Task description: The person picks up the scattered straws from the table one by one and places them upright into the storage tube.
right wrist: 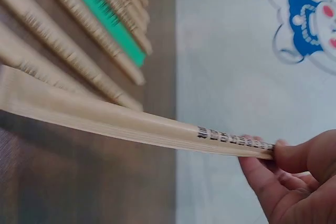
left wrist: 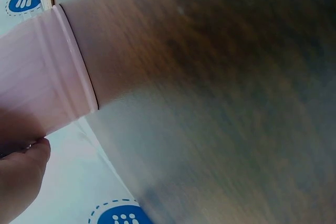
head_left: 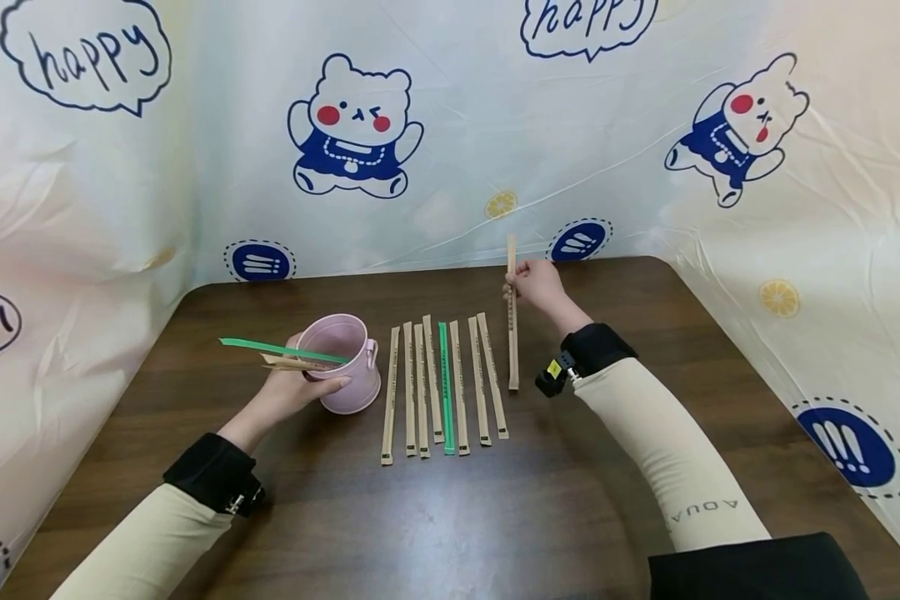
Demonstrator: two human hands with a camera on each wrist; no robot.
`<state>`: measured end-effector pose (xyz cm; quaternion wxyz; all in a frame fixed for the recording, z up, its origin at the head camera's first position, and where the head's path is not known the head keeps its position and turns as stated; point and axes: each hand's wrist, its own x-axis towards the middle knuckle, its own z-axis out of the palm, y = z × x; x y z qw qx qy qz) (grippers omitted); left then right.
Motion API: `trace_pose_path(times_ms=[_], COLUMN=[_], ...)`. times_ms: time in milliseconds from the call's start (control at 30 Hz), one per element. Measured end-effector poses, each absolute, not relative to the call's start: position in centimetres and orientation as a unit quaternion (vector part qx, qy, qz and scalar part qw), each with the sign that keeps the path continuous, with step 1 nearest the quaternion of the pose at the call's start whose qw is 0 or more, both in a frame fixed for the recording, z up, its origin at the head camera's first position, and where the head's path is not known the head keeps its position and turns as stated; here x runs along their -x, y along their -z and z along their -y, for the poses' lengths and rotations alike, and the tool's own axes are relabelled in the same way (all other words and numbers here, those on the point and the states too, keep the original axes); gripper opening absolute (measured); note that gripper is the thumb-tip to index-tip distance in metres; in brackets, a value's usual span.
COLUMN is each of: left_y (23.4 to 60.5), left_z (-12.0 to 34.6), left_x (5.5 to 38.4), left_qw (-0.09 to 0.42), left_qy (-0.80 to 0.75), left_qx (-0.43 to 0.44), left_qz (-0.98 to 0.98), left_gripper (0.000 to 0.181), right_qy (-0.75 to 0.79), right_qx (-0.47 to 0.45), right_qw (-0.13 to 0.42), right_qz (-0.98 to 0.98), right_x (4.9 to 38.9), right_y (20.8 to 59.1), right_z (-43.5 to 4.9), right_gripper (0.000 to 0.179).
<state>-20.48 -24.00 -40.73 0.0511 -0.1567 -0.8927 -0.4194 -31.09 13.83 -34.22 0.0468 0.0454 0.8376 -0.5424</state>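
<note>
Head view, left hand [head_left: 288, 390]: holds a pink bucket [head_left: 354, 387], a green packet [head_left: 266, 344] jutting past its rim
Right hand [head_left: 537, 285]: pinches a tan packet [head_left: 513, 342] near its far end
Packet row [head_left: 446, 387]: lies on the table [head_left: 390, 533] between both hands

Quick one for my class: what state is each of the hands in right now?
Left hand: closed, holding the pink bucket.
Right hand: closed, pinching a brown stick.
</note>
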Motion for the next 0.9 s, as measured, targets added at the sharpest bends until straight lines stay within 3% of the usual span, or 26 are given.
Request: trace_pose_path(times_ms=[267,467,900], left_y=[40.9,41.0,40.7], left_z=[24.0,24.0,23.9], left_x=[20.6,20.5,20.4], left_qw=[0.065,0.048,0.061], left_qy=[0.417,0.426,0.413], left_qx=[0.161,0.156,0.16], left_qz=[0.892,0.89,0.894], left_gripper=[0.073,0.073,0.076], right_qy=[0.568,0.554,0.572], right_qx=[0.017,0.047,0.122], right_qw=[-0.03,-0.057,-0.118], right_qz=[-0.822,-0.829,-0.803], right_x=[29.8,29.1,27.9], right_y=[31.0,29.4,26.3], right_z=[-11.6,-10.6,-7.8], right_gripper=[0.023,0.024,0.02])
